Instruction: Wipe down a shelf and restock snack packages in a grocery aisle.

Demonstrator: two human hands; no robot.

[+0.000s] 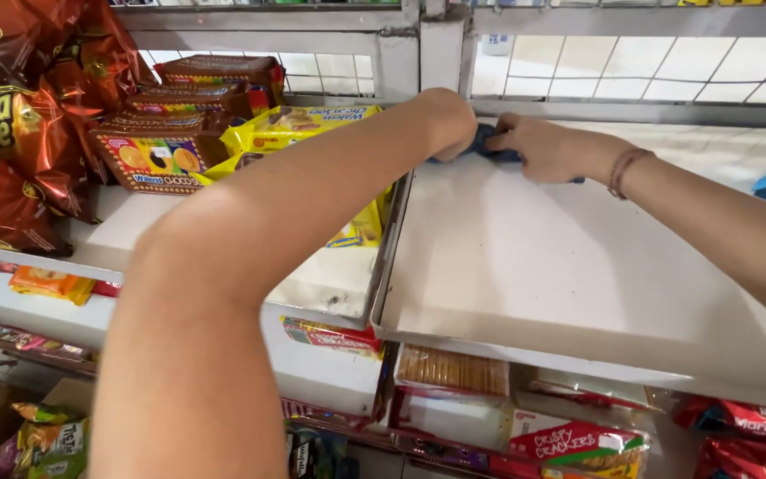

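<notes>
Both hands meet at the back of a bare white shelf point(569, 266), close to the wire mesh backing point(631, 66). The left hand point(447, 120) is curled into a fist, its grip clenched on one end of a dark blue cloth point(494, 146). The right hand point(550, 149) presses down on the same cloth, fingers closed over it. The cloth lies flat against the shelf between the two hands. To the left, yellow biscuit packs point(299, 129) and brown biscuit boxes point(157, 160) sit on the neighbouring shelf.

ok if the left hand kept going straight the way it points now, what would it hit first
Most likely the dark blue crumpled cloth directly ahead of the left hand, which it already seems to touch, then the right hand gripping it. Depth is hard to judge from this view.
</notes>
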